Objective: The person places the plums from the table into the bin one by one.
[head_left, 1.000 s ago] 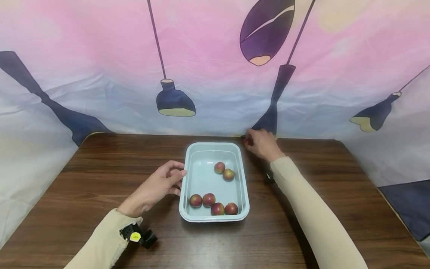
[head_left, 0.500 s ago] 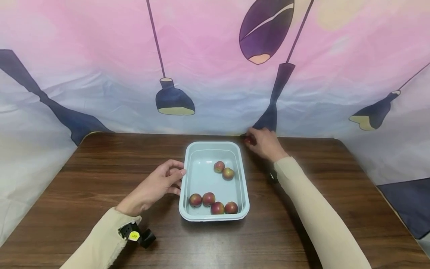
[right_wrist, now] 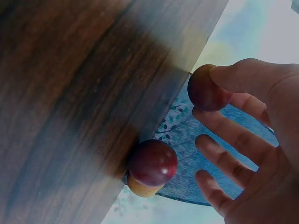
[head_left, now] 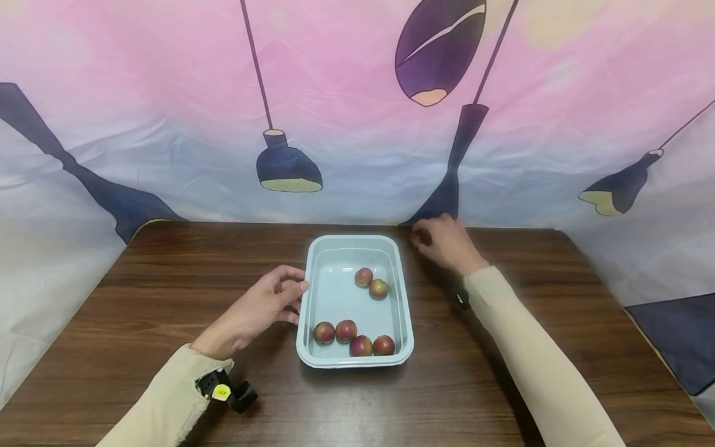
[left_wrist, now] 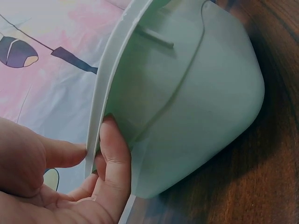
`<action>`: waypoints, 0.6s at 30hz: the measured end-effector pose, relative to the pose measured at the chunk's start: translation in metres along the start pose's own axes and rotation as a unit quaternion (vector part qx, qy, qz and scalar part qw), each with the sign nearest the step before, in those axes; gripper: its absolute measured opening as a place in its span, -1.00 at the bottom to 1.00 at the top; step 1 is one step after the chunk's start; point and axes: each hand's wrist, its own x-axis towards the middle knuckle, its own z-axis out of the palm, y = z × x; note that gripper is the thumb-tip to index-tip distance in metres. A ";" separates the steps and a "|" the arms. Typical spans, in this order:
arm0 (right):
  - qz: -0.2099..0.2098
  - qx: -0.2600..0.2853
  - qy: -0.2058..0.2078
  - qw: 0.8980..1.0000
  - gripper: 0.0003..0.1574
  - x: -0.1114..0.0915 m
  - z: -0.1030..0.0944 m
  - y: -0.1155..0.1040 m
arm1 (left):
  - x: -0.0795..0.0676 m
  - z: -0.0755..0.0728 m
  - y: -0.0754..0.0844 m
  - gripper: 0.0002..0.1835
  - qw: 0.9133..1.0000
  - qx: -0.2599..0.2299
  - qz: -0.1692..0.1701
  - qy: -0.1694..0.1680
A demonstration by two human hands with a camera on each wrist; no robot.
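Observation:
In the head view, a pale blue-green plastic tray (head_left: 309,304) stands on the table, with several red-and-green plums (head_left: 360,346) inside it. My left hand (head_left: 259,310) pinches the tray's left rim; the left wrist view shows the thumb on the outer edge and fingers (left_wrist: 114,158) under the lip. Near the table's back edge, right of the tray, my right hand (head_left: 447,245) holds a dark red plum (right_wrist: 205,91) between thumb and fingertips. Its other fingers are spread. Another dark red plum (right_wrist: 153,162) lies close by on the table, a yellowish round shape partly hidden behind it.
The brown wood-grain table (head_left: 458,385) ends at a printed fabric backdrop (head_left: 357,155) just beyond my right hand. A black wrist device (head_left: 229,390) sticks out from the left sleeve above the table.
My right hand has shifted slightly to the right and towards me, with the plum in its fingers. The left hand and the tray have stayed in place.

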 end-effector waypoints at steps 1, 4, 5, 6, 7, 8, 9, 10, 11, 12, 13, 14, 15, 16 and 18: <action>0.000 0.001 -0.001 1.000 -0.58 -0.001 -0.001 0.000 | 0.000 0.000 0.000 -0.54 1.000 0.000 0.000 0.001; -0.003 0.004 -0.001 1.000 -0.56 -0.003 -0.002 -0.002 | 0.000 0.000 0.001 -0.54 1.000 0.000 -0.002 0.003; -0.005 0.004 0.000 1.000 -0.56 -0.004 -0.001 -0.002 | 0.000 0.000 0.001 -0.54 1.000 0.000 -0.003 0.003; -0.007 0.005 0.001 1.000 -0.57 -0.004 -0.002 -0.003 | 0.000 0.000 0.001 -0.54 1.000 0.000 -0.004 0.004; -0.010 0.004 0.003 1.000 -0.59 -0.005 -0.002 -0.003 | 0.000 0.000 0.001 -0.54 1.000 0.000 -0.004 0.004; -0.011 0.003 0.004 1.000 -0.60 -0.006 -0.002 -0.003 | 0.000 0.000 0.001 -0.54 1.000 0.000 -0.006 0.004; -0.013 0.003 0.005 1.000 -0.61 -0.007 -0.002 -0.004 | -0.001 0.000 0.001 -0.54 1.000 0.000 -0.006 0.004; -0.014 0.004 0.006 1.000 -0.62 -0.007 -0.002 -0.004 | -0.001 0.000 0.000 -0.54 1.000 -0.001 -0.007 0.004; -0.014 0.006 0.006 1.000 -0.62 -0.008 -0.003 -0.005 | -0.001 0.000 0.000 -0.53 1.000 -0.002 -0.007 0.003; -0.012 0.007 0.006 1.000 -0.62 -0.009 -0.003 -0.006 | 0.000 0.000 0.000 -0.54 1.000 -0.002 -0.009 0.004; -0.011 0.008 0.005 1.000 -0.62 -0.010 -0.004 -0.006 | 0.000 0.000 0.000 -0.54 1.000 -0.003 -0.009 0.004; -0.010 0.009 0.005 1.000 -0.61 -0.010 -0.005 -0.007 | 0.000 0.000 0.000 -0.53 1.000 -0.003 -0.009 0.003; -0.009 0.011 0.004 1.000 -0.61 -0.011 -0.006 -0.008 | 0.000 0.000 -0.001 -0.54 1.000 -0.003 -0.009 0.004; -0.008 0.011 0.006 1.000 -0.60 -0.012 -0.006 -0.009 | 0.000 0.000 -0.001 -0.53 1.000 -0.003 -0.009 0.003; -0.008 0.012 0.007 1.000 -0.59 -0.013 -0.008 -0.010 | 0.000 0.000 -0.001 -0.55 1.000 0.000 -0.011 0.005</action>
